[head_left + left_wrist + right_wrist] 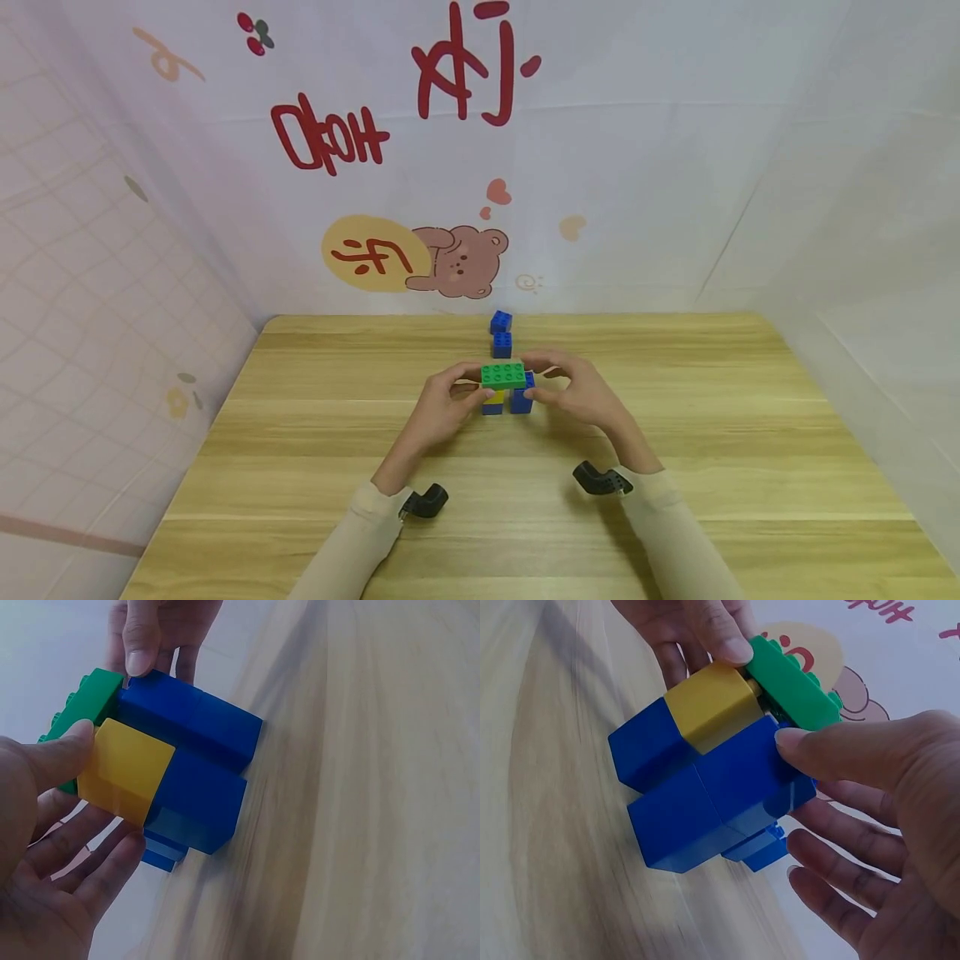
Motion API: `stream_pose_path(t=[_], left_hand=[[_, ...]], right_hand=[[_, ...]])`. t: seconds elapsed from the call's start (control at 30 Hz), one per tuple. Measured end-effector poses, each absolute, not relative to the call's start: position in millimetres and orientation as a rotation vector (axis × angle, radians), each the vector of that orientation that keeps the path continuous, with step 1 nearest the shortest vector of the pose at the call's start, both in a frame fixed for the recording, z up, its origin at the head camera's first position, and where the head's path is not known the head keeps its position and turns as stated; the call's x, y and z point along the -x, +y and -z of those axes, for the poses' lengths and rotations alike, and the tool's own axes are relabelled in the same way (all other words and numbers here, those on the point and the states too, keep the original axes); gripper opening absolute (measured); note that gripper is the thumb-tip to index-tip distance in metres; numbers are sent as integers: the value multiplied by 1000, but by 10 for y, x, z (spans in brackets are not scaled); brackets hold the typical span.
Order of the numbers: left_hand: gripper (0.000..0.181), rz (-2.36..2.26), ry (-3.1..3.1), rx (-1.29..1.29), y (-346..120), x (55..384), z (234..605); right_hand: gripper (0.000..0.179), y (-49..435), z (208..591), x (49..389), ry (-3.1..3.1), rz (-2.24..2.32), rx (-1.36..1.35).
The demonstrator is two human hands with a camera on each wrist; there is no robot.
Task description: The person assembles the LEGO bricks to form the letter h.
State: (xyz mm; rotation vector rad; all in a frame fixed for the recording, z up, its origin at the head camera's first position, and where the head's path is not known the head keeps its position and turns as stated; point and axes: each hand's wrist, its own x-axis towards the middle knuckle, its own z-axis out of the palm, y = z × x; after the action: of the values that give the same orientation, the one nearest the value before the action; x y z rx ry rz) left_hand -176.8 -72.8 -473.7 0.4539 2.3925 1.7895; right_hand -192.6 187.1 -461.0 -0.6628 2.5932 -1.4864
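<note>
The green brick [503,376] sits between your two sets of fingers, lying across the top of two short towers. Your left hand [444,406] is part-closed: the thumb presses by the brick's near end, right at the joint with the yellow brick [711,701], while the other fingers curve behind. Below that thumb, the yellow brick stands on a lower blue brick [649,746].

Your right hand [583,392] curls loosely about the blue stack [712,799], its thumb against the upper near face; where the right index tip lands behind is hidden. Yellow studs show just below the green brick beside your left thumb, so it doesn't look fully seated at that end.

These look like hard plastic: expect them light, stiff, a little slick and hardly fragile. Pinch the green brick by its long sides, clear of the studs underneath, and steady each tower low, since tall narrow stacks may tip.

Beyond your fingertips, a nearer spare brick [502,345] and a farther spare brick [501,322], both blue, rest on the table [705,417].
</note>
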Motion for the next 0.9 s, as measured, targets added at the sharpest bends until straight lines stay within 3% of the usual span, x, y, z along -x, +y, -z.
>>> stream_pose_path(t=[0.23, 0.77, 0.9], left_hand=[[37, -1753, 2402, -466, -750, 1761, 4737], [37, -1789, 2380, -506, -772, 1762, 4739], [36, -1782, 2385, -520, -779, 1766, 4755]], right_hand=[[30, 1890, 4621, 1913, 2590, 1480, 635], [41, 1785, 4592, 1874, 2574, 1575, 652], [37, 1727, 4633, 1872, 2610, 1593, 667]])
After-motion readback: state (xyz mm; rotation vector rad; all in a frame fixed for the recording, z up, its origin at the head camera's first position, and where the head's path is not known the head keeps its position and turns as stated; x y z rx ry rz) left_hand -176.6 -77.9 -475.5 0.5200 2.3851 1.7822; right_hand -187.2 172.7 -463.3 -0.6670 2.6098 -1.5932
